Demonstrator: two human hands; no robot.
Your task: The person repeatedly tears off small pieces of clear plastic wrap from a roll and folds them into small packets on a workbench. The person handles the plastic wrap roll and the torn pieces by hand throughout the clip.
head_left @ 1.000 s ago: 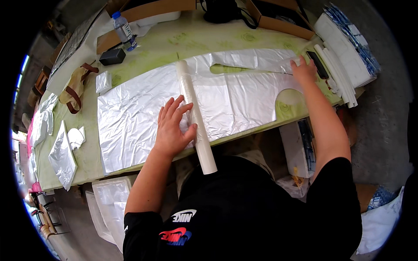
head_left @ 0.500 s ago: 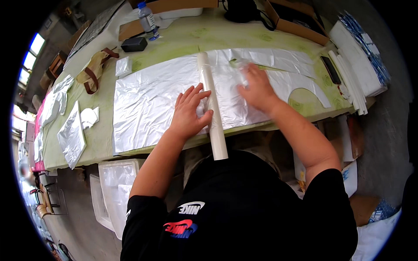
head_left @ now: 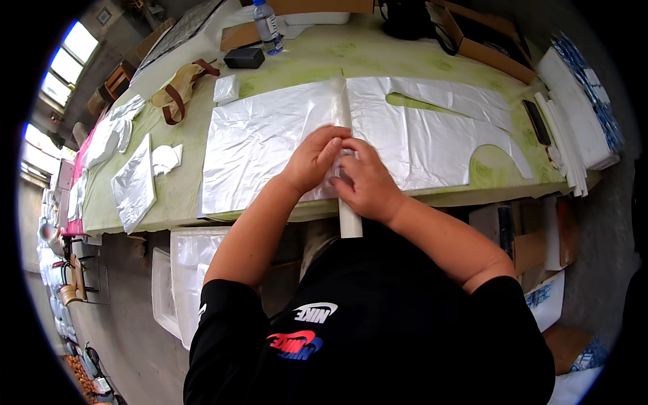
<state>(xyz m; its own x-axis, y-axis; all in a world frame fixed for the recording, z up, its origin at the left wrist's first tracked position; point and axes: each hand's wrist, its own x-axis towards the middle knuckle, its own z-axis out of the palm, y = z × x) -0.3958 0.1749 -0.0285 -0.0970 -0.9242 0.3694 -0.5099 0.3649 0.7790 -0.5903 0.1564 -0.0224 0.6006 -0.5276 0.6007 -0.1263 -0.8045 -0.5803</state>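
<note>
A white plastic carrier bag (head_left: 256, 128) lies flat on the table, its two handle strips toward the right. Across its middle rests a long pale tube (head_left: 350, 221), whose near end sticks out past the table edge toward my body. Over the tube my left hand (head_left: 314, 160) and my right hand (head_left: 372, 181) meet, fingers curled and touching each other. A bit of clear, crinkled film shows between them, but the fingers hide most of it; I cannot make out what each hand holds.
The table wears a green patterned cloth (head_left: 324, 50). At the back stand a water bottle (head_left: 268, 28), a black box (head_left: 244, 58) and an open cardboard box (head_left: 489, 44). Folded white plastic (head_left: 135, 185) lies left; a phone (head_left: 536, 121) and white tubes (head_left: 563, 145) lie right.
My right hand has come left from over the handle end to meet my left hand at the tube. The left fingers, spread before, are now curled. The whole view has shifted slightly.
</note>
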